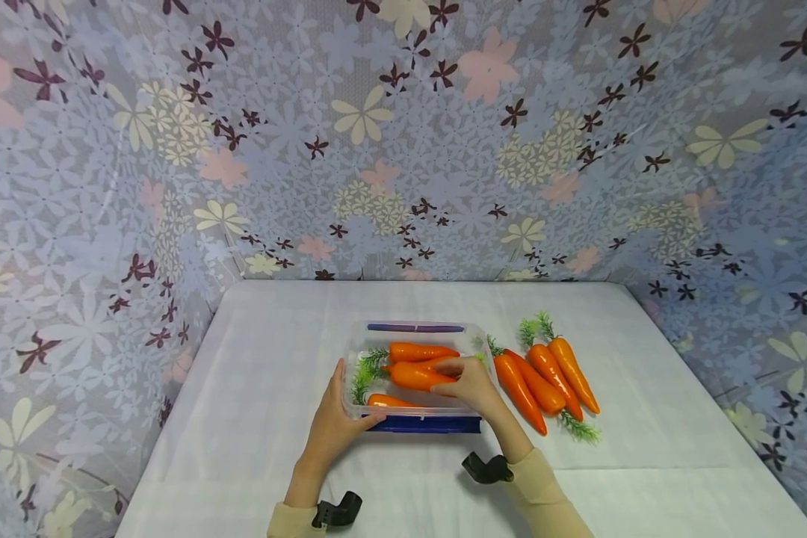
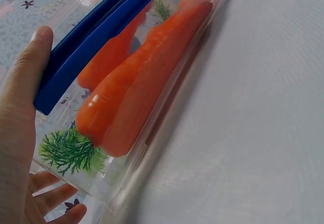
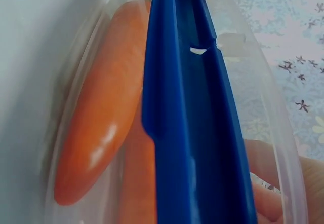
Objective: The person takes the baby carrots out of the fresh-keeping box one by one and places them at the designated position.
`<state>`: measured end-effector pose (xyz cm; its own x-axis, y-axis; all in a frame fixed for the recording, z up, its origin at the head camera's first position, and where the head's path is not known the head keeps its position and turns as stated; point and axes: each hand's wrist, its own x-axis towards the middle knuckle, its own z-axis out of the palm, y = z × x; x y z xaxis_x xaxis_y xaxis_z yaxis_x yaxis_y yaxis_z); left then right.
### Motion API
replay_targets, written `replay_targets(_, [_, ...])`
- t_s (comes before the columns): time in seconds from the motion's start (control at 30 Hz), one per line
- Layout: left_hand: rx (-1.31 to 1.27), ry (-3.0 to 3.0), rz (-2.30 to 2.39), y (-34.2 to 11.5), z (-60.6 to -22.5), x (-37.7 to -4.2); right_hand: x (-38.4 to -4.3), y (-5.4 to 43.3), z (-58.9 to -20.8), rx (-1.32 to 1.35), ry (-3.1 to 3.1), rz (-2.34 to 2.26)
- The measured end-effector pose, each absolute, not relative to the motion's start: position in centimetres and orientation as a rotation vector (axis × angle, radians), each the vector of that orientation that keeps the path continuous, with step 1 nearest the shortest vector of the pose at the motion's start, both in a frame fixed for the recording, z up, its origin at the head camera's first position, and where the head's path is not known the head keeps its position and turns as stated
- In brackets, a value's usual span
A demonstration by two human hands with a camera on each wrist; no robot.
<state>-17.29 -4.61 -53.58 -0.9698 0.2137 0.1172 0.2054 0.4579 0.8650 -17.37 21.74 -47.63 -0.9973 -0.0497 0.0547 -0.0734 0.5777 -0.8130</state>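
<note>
A clear plastic container [image 1: 437, 412] with blue latch flaps [image 1: 420, 425] sits on the table, holding several orange carrots with green tops. My left hand [image 1: 332, 424] grips its left end, the thumb over the front rim beside the flap and the fingers against the outer wall. Inside the container my right hand [image 1: 472, 385] holds a carrot [image 1: 413, 376] near its narrow end, thumb on the near side. Another carrot [image 1: 422, 351] lies behind it. Along the front wall rests a carrot [image 2: 139, 95], visible through the plastic in the left wrist view.
To the right of the container, several more carrots [image 1: 545, 385] lie in a slanted group on the white-covered table [image 1: 276, 336]. A flower-patterned cloth [image 1: 403, 149] hangs behind and at both sides.
</note>
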Motion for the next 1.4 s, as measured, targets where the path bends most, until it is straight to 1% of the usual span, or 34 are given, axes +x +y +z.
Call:
replay_targets(0.2, [0.380,2.674,1.588,-4.6,-53.7,-17.2,-17.1,21.7,-47.2,0.063,-2.690,1.512])
replay_targets(0.4, [0.380,2.692,1.571,-4.6,-53.8,-17.4,-16.5,22.2,-45.6,0.040,-2.618,1.592])
replay_targets(0.83, [0.388,2.733,1.539,-4.5,-53.9,-17.5,-15.1,24.1,-43.2,-0.001,-2.519,1.480])
replay_targets(1.0, [0.364,2.708,1.547,-4.4,-54.0,-17.5,-14.8,24.5,-43.0,-0.034,-2.464,1.471])
replay_targets(1.13, [0.355,2.695,1.563,-4.4,-53.8,-17.4,-14.6,25.1,-43.1,-0.110,-2.407,1.505])
replay_targets(1.4, [0.382,2.720,1.562,-4.4,-53.8,-17.4,-14.0,28.0,-43.2,-0.398,-2.230,1.506])
